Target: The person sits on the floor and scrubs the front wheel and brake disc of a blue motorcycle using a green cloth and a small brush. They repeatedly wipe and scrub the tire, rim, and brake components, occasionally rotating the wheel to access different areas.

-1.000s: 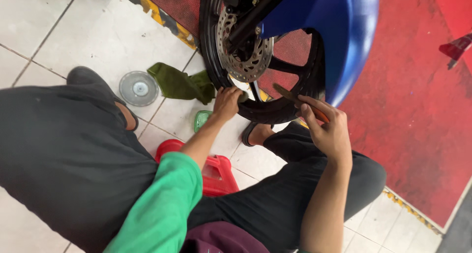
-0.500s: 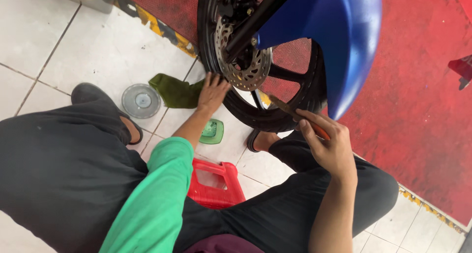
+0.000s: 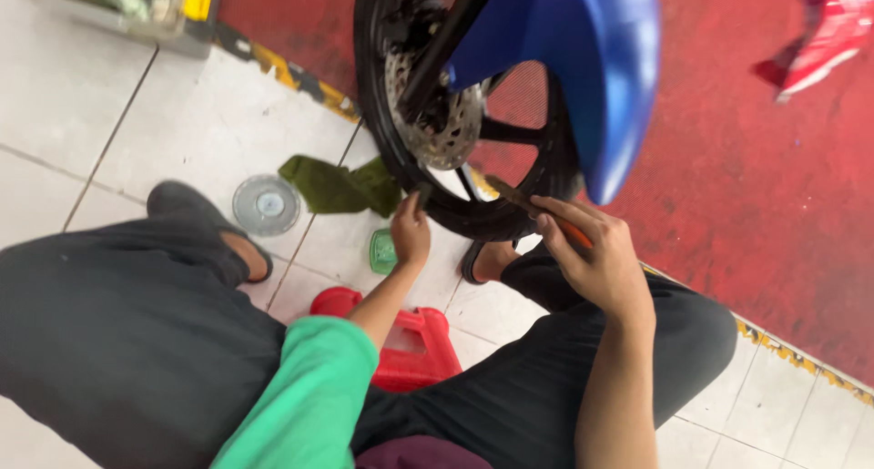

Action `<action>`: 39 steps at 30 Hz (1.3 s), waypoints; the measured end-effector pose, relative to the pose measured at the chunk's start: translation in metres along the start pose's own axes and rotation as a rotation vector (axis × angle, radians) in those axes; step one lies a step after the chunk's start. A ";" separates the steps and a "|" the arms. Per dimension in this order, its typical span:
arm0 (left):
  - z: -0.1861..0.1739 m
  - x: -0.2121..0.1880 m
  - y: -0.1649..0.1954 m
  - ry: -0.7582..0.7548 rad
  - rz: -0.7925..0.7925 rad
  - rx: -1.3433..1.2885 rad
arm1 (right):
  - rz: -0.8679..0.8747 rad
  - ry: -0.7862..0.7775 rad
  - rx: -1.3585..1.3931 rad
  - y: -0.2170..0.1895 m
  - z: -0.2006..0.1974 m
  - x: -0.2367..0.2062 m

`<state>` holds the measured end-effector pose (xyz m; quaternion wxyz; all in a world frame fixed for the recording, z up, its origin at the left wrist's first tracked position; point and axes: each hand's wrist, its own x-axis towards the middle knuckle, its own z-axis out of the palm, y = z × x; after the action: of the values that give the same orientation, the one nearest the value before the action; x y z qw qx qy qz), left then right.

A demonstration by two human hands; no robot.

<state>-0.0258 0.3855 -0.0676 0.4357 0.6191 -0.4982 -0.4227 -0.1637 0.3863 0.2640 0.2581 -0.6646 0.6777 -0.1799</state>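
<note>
Fingers of the left hand [image 3: 411, 235] are pinched together on a small dark piece, too small to make out, held right at the lower rim of the black wheel [image 3: 401, 173]. The right hand [image 3: 596, 255] is curled shut around one orange-handled tool [image 3: 537, 212], whose dark shaft points up-left and meets the tyre at its bottom edge. Both hands sit close together under the one wheel, with the tyre's lowest arc between them.

One perforated brake disc [image 3: 446, 123] shows inside the wheel, partly hidden by a black fork leg. One blue mudguard [image 3: 583, 68] hangs over the wheel's right side and covers much of the rim and spokes there.

On the white tiled floor [image 3: 118, 96], just left of the left hand, lie one crumpled green rag [image 3: 332, 185] touching the tyre, one small green container [image 3: 382, 250] directly beside the wrist, and one round clear lid [image 3: 266, 204] farther left. One red plastic stool [image 3: 421, 341] stands beneath the green-sleeved forearm, between the person's two dark-trousered legs. Two feet show: a dark shoe near the lid, a sandalled foot under the tyre. Red matting [image 3: 774, 178] edged by a yellow-black strip covers the floor's right side.
</note>
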 end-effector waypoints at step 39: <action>0.023 0.059 0.053 -0.420 -0.331 -0.170 | 0.418 0.619 1.386 0.153 0.103 0.079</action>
<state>-0.0524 0.3183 -0.0280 0.2984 0.5520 -0.4325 -0.6474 -0.2254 0.3254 0.0833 0.4417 -0.1306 0.5630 -0.6862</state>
